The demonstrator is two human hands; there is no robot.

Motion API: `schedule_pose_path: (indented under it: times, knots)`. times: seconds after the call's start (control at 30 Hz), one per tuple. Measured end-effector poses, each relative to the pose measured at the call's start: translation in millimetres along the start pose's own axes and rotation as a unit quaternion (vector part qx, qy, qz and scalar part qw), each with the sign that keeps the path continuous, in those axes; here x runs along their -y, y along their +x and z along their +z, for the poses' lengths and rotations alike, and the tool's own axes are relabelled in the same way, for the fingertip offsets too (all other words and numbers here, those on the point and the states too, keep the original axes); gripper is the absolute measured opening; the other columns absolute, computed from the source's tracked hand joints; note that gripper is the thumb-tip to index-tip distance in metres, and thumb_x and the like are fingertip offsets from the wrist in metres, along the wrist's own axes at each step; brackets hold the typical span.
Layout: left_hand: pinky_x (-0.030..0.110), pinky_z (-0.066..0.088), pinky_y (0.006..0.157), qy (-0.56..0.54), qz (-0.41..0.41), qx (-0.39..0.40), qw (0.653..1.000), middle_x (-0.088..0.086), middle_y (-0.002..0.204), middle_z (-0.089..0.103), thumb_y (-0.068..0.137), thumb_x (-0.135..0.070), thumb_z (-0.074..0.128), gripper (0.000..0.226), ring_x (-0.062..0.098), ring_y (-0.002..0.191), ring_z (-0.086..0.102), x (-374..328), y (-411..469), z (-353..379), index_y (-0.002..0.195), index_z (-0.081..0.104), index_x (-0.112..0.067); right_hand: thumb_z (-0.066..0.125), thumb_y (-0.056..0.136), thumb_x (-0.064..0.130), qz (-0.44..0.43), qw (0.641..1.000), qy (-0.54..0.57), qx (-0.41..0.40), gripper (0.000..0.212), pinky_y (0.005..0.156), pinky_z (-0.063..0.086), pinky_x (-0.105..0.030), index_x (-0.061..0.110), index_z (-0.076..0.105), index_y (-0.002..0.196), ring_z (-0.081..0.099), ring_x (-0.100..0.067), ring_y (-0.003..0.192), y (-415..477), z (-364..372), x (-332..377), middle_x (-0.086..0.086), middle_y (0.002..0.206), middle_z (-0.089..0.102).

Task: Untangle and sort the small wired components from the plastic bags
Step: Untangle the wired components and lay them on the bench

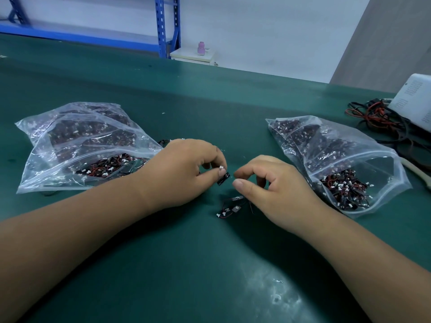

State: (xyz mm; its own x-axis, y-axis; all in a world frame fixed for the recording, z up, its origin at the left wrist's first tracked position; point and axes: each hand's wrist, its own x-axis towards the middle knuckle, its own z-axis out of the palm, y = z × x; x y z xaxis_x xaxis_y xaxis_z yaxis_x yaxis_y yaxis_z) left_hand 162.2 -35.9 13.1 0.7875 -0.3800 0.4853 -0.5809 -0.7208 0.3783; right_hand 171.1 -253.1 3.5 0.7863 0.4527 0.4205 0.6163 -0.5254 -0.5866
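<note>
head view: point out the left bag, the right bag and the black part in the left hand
left bag (70, 145): head view, on the clear plastic over its dark contents
right bag (345, 155): head view, on its upper plastic face
black part (223, 178): head view, on its flat dark body

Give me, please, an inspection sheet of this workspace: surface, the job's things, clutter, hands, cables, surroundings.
Surface: dark green bench mat, with small white flecks near the front.
Job's things: two clear plastic zip bags of small black wired components, left bag and right bag; a loose cluster of wired components near the right thumb.
Clutter: white perforated box at the right edge.
Hands: left hand pinches one small black component with a white plug; right hand has curled fingers, and whether it holds a wire cannot be told.
Cables: tangled red and black cables beside the box.
Surroundings: blue metal shelving; pink bottle on a white stand.
</note>
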Motion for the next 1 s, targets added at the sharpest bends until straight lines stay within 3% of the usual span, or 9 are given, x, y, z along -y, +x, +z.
schedule_pose_path:
  times: [0.1, 0.3, 0.4, 0.53, 0.6, 0.7, 0.83, 1.0]
  knots:
    - [0.016, 0.043, 0.071, -0.028, -0.002, -0.037, 0.999, -0.021, 0.077, 0.063, 0.087, -0.032, 0.061, 0.008, 0.001, 0.079, 0.060, -7.5, -0.6, 0.9, 0.086, 0.069, -0.029, 0.077, 0.084, 0.034, -0.002, 1.000, -0.001, 0.016, 0.009, 0.067, 0.043, -0.021, 0.027, 0.071, 0.084, 0.055, -0.014, 0.072, -0.3, 1.7, 3.3, 0.010, 0.082, 0.062]
    - [0.016, 0.043, 0.071, -0.028, 0.035, -0.046, 0.998, -0.022, 0.076, 0.060, 0.087, -0.029, 0.065, 0.006, -0.004, 0.074, 0.055, -14.1, -0.9, 4.4, 0.089, 0.071, -0.028, 0.075, 0.082, 0.010, 0.029, 0.998, 0.051, -0.006, 0.017, 0.056, 0.038, -0.021, 0.019, 0.067, 0.070, 0.050, -0.013, 0.060, -0.5, 2.7, 8.5, 0.010, 0.066, 0.057]
    - [0.029, 0.048, 0.082, 0.013, 0.048, 0.007, 0.999, -0.018, 0.091, 0.068, 0.088, -0.036, 0.063, 0.018, 0.004, 0.086, 0.061, -10.0, -0.8, 0.8, 0.102, 0.072, -0.028, 0.071, 0.077, 0.008, 0.079, 0.991, 0.111, -0.004, 0.017, 0.048, 0.032, -0.017, 0.013, 0.062, 0.063, 0.039, -0.003, 0.050, -0.2, -2.3, 8.4, 0.013, 0.054, 0.048]
    - [0.040, 0.041, 0.097, 0.206, -0.002, 0.136, 0.969, -0.022, 0.117, 0.060, 0.086, -0.056, 0.054, 0.037, 0.010, 0.113, 0.053, 3.1, 1.7, -9.0, 0.120, 0.058, -0.042, 0.060, 0.067, 0.021, 0.112, 0.984, 0.114, 0.082, 0.011, 0.047, 0.032, -0.019, 0.012, 0.065, 0.063, 0.040, -0.006, 0.049, 1.2, -13.6, 7.8, 0.006, 0.053, 0.051]
    - [0.039, 0.039, 0.097, 0.245, -0.039, 0.191, 0.950, -0.021, 0.119, 0.056, 0.084, -0.062, 0.055, 0.037, 0.011, 0.117, 0.049, 10.2, 2.3, -12.8, 0.116, 0.058, -0.044, 0.055, 0.069, 0.023, 0.090, 0.992, 0.047, 0.076, 0.015, 0.055, 0.042, -0.025, 0.016, 0.067, 0.062, 0.052, -0.006, 0.057, 1.9, -15.0, 3.4, 0.007, 0.063, 0.060]
    - [0.038, 0.039, 0.094, 0.243, -0.055, 0.202, 0.947, -0.019, 0.110, 0.056, 0.085, -0.063, 0.056, 0.029, 0.012, 0.112, 0.051, 15.3, 3.1, -14.0, 0.104, 0.060, -0.041, 0.051, 0.076, 0.023, 0.073, 0.997, -0.025, 0.005, 0.020, 0.070, 0.050, -0.032, 0.021, 0.068, 0.065, 0.060, -0.008, 0.077, 0.6, -11.7, -2.6, 0.009, 0.075, 0.062]
    - [0.035, 0.039, 0.088, 0.228, -0.045, 0.190, 0.954, -0.019, 0.097, 0.055, 0.086, -0.058, 0.060, 0.019, 0.010, 0.101, 0.053, 13.8, 4.5, -12.8, 0.087, 0.054, -0.040, 0.053, 0.078, 0.025, 0.057, 0.997, -0.051, -0.027, 0.014, 0.066, 0.050, -0.034, 0.026, 0.065, 0.070, 0.059, -0.007, 0.076, 0.6, -4.8, -7.1, 0.014, 0.079, 0.061]
    - [0.038, 0.039, 0.092, 0.183, -0.048, 0.162, 0.969, -0.019, 0.094, 0.056, 0.085, -0.055, 0.063, 0.019, 0.009, 0.098, 0.052, 6.7, 7.6, -13.0, 0.082, 0.055, -0.038, 0.063, 0.081, 0.023, 0.065, 0.997, -0.011, -0.041, 0.016, 0.067, 0.046, -0.026, 0.026, 0.065, 0.066, 0.059, -0.009, 0.073, 0.3, -0.7, -11.9, 0.013, 0.077, 0.061]
